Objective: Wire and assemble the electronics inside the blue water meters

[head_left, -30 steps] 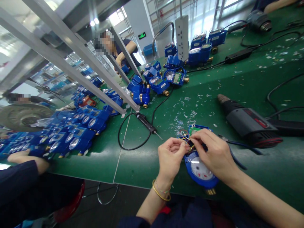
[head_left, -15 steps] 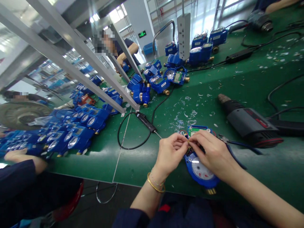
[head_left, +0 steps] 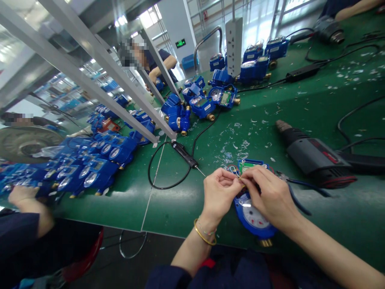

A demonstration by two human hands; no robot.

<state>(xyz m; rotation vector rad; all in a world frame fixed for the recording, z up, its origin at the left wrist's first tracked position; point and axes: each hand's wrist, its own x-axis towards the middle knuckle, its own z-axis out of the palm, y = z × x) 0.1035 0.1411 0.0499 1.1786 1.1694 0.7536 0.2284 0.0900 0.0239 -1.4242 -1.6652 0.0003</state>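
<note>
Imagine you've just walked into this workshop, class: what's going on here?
A person at a green workbench pinches thin coloured wires between the left hand and right hand, just above a circuit board at the top of a blue water meter. Blue-handled pliers lie by the right hand, near an electric drill. More blue water meters sit along the bench, and a co-worker's hand rests at the lower left.

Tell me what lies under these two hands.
Under the left hand and right hand lies a blue water meter with a green circuit board and thin coloured wires. The fingers cover the wire ends and part of the board.
</note>
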